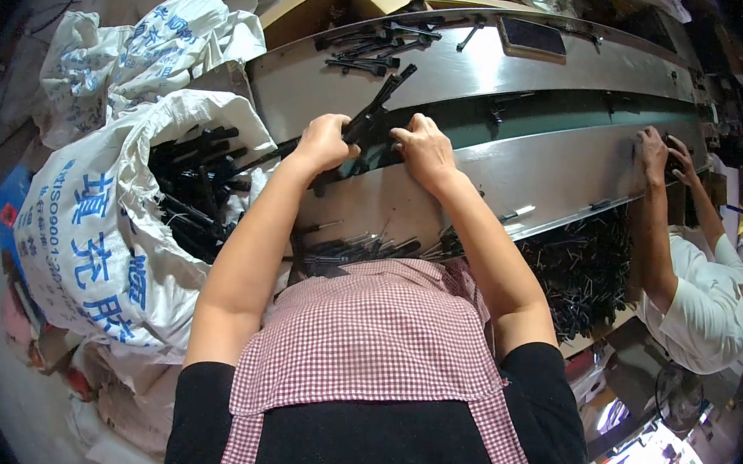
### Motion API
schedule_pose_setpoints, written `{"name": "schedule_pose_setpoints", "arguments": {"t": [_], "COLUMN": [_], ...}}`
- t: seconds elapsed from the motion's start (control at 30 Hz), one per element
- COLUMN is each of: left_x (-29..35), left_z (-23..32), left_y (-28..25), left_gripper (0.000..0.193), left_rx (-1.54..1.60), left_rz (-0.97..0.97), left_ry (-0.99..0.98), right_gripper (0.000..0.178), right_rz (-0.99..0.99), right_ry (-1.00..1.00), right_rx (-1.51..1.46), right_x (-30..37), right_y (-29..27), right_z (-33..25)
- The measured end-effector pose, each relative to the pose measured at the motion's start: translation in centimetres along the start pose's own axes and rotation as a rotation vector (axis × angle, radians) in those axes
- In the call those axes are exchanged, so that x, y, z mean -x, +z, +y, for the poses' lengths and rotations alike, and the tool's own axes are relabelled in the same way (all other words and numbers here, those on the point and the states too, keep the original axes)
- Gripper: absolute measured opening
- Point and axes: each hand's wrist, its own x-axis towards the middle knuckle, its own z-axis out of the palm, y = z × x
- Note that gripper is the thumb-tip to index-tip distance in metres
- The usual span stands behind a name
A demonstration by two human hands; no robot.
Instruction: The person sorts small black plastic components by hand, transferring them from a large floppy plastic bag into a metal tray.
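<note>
My left hand [326, 146] is closed around a bunch of long black plastic parts [381, 102], which slant up and to the right over the green conveyor belt [523, 120]. Just to the right, my right hand [428, 155] has its thumb and fingers curled together at the near edge of the belt. Whatever lies between those fingertips is dark and hard to make out. Left of my forearm, an open white woven sack [93, 230] holds many similar black parts [195, 172]. More of them [374, 47] lie loose on the far metal ledge.
A phone [531, 39] rests on the far metal ledge [440, 59]. Cardboard boxes [339, 1] stand behind it. Black parts [580, 268] are heaped below the near metal ledge [562, 174]. At the right, a co-worker in a white shirt [701, 305] has both hands over the belt.
</note>
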Motion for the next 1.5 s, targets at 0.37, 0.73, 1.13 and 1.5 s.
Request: {"name": "schedule_pose_setpoints", "arguments": {"t": [0.37,0.73,1.13,1.5], "left_x": [1.4,2.0,-0.2,1.4], "left_z": [0.0,2.4,2.8,2.1], "left_y": [-4.4,1.1,0.5,-2.6], "left_gripper": [0.027,0.025,0.02,0.03], "left_rx": [0.05,-0.268,-0.402,-0.306], "left_rz": [0.066,0.202,0.196,-0.035], "left_ry": [0.2,0.177,0.103,0.033], "right_gripper": [0.015,0.011,0.016,0.024], "right_rz": [-0.124,0.338,-0.104,0.482], "right_ry": [-0.083,0.017,-0.08,0.908], "right_rx": [0.196,-0.151,-0.03,-1.191], "right_x": [-1.9,0.4,10.9,0.4], "right_y": [-2.3,-0.7,-7.1,-6.6], "right_z": [4.0,5.9,4.5,18.6]}}
